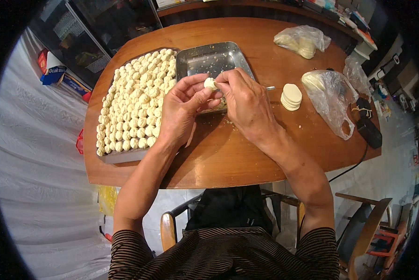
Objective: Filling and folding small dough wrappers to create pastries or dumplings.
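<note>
Hands: left hand [181, 109] and right hand [244, 102] meet over the middle of the table, fingertips of both pinched on one small dumpling [210, 83], held in the air just above the steel tray.
Table: round wooden table [228, 154], carrying everything below.
Large tray: dumpling tray [114, 156] on the left, packed in close rows with finished dumplings [135, 107].
Steel tray: steel tray [209, 58], just beside the dumpling tray; only smears and a little filling show in it.
Bags: near bag [331, 95] on the right and far bag [303, 39] beyond it, both clear plastic with pale dough inside.
Wrappers: wrapper stack [291, 96], round, lying bare on the wood between right hand and near bag.
Pose: both forearms reach in from the lower edge; wrists angled inward, thumbs toward each other.
</note>
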A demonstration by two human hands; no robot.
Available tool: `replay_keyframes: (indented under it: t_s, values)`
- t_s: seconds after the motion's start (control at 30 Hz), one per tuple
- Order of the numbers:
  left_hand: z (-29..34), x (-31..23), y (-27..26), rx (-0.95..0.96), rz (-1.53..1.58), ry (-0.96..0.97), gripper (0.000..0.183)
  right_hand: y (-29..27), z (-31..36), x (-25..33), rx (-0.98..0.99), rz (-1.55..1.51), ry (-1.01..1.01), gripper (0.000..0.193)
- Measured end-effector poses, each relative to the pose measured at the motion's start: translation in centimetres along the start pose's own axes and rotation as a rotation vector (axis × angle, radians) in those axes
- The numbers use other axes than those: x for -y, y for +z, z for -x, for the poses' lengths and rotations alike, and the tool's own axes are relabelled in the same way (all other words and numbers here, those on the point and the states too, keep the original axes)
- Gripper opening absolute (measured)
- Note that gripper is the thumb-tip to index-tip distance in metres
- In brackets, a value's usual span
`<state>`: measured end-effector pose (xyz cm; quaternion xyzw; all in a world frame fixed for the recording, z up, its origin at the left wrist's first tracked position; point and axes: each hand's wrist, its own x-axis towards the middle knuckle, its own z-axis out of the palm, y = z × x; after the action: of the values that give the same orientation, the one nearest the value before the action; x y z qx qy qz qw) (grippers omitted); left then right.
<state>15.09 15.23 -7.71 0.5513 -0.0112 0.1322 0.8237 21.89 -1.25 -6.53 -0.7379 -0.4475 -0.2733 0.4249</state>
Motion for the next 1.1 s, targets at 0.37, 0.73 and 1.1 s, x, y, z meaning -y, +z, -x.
replay_keyframes:
  t_s: [0.37, 0.73, 1.1]
  values:
    - [0.0, 0.1, -0.1, -0.035, -0.039, -0.032, 0.026, -0.4, -0.1, 0.1, 0.043, 0.103, -0.042, 0.010]
    - [0.0, -0.4, 0.1, -0.019, -0.102, -0.062, 0.025, -0.8, -0.3, -0.2, 0.067, 0.101, -0.107, 0.014]
    - [0.2, -0.8, 0.3, 0.019, -0.153, -0.077, 0.028, -0.8, -0.2, -0.3, 0.082, 0.141, -0.074, 0.014]
